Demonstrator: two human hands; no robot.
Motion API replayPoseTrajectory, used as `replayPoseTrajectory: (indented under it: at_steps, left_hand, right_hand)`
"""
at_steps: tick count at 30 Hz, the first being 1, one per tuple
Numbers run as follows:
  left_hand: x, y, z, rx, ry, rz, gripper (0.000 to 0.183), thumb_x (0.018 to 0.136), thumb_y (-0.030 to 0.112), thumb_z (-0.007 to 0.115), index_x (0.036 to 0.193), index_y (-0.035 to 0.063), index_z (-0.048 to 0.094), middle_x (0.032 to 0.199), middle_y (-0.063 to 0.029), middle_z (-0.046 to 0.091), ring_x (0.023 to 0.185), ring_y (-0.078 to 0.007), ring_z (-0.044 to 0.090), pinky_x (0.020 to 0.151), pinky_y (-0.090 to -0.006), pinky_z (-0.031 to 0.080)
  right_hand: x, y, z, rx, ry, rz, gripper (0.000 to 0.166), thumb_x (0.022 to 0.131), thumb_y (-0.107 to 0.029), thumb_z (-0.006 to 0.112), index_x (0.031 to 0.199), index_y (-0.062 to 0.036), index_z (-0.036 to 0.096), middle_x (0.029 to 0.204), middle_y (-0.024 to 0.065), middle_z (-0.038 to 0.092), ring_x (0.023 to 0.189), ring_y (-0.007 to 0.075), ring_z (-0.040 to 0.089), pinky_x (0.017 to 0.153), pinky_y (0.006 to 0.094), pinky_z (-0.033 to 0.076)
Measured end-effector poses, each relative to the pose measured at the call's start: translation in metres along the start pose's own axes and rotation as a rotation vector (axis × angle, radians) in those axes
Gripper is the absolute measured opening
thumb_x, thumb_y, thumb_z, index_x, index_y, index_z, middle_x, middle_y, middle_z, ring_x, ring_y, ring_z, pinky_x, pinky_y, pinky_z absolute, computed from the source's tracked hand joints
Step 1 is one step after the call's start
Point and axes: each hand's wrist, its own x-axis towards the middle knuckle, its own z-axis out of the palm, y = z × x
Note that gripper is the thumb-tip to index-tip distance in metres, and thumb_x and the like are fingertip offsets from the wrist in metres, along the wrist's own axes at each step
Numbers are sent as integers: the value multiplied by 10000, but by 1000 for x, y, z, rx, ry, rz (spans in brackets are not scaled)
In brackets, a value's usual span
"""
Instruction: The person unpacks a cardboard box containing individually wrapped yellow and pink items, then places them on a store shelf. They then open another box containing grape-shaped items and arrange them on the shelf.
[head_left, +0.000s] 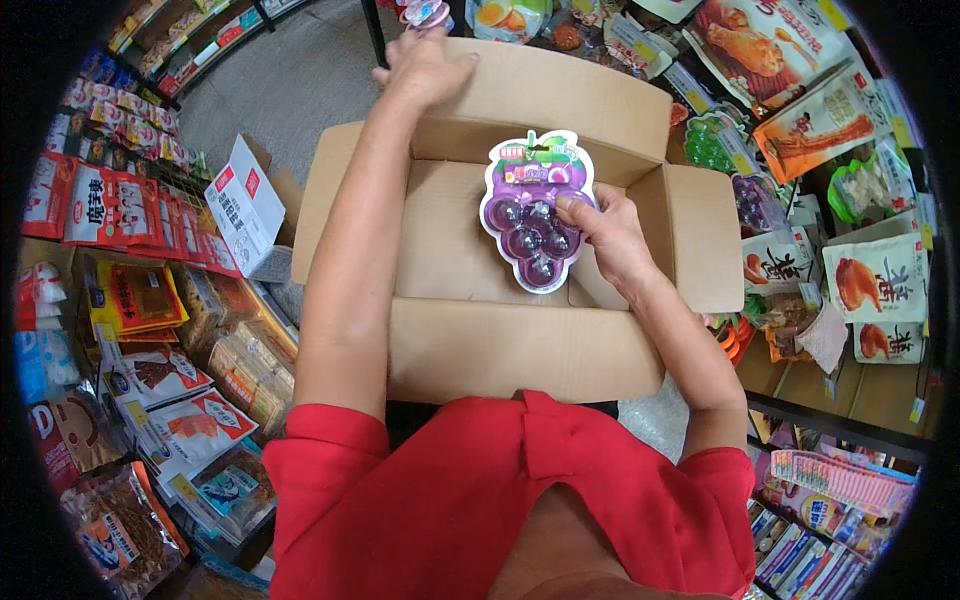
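Note:
My right hand (619, 232) pinches the right side of a grape-shaped blister pack (534, 214), thumb on the front. The pack has a purple and green card with clear domes over dark purple balls. It is held over an open cardboard box (457, 240), whose bare bottom shows beneath. My left hand (427, 71) is at the left end of the box's far flap (555, 79), thumb spread out. Its fingertips are hidden, right beside a pink and clear plastic item (425, 13), so I cannot tell whether it grips anything.
Bagged snacks hang on a rack (855, 277) at the right, with green and purple fruit-shaped packs (754, 199) among them. Left of me, a shelf holds red snack packets (112, 206), a white carton (247, 210) and several bags. Grey floor (285, 82) shows beyond the box.

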Motion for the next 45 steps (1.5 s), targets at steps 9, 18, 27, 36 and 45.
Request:
replayPoseTrajectory:
  at_steps: [9, 18, 27, 36, 45]
  left_hand:
    - [-11, -18, 30, -566, -59, -309, 561, 759, 437, 613, 1035, -52, 605, 987, -234, 634, 945, -333, 616, 819, -396, 462]
    - [-12, -15, 33, -463, -35, -236, 597, 769, 491, 554, 996, -58, 607, 967, -258, 627, 949, -359, 606, 838, -408, 450]
    - [-14, -6, 26, -367, -4, -225, 644, 785, 539, 501, 971, -69, 603, 961, -302, 605, 952, -410, 587, 853, -429, 441]
    - [-20, -5, 24, -340, 8, -263, 655, 799, 539, 483, 1025, -68, 579, 988, -308, 594, 988, -421, 569, 878, -451, 431]
    - [-18, -21, 26, -311, -19, -349, 669, 799, 548, 477, 1037, -69, 579, 1023, -305, 586, 1020, -419, 555, 895, -446, 422]
  right_hand:
    - [38, 21, 47, 112, -178, 215, 326, 771, -200, 686, 970, 24, 556, 835, 65, 622, 749, 123, 582, 641, 272, 466]
    - [41, 47, 72, 110, -251, 231, 379, 791, -236, 691, 971, 69, 554, 871, 95, 632, 766, 146, 582, 693, 288, 480]
    - [54, 46, 50, -596, -412, 86, 606, 801, -450, 632, 975, 126, 563, 923, 203, 629, 803, 233, 608, 706, 349, 480]
    - [-23, -33, -16, -871, 178, -603, 378, 808, -207, 616, 1078, 53, 567, 952, 202, 628, 843, 278, 622, 772, 363, 485]
    - [-119, -11, -203, -400, 1181, -715, 168, 899, -60, 509, 994, 50, 592, 933, 119, 632, 839, 163, 615, 726, 259, 498]
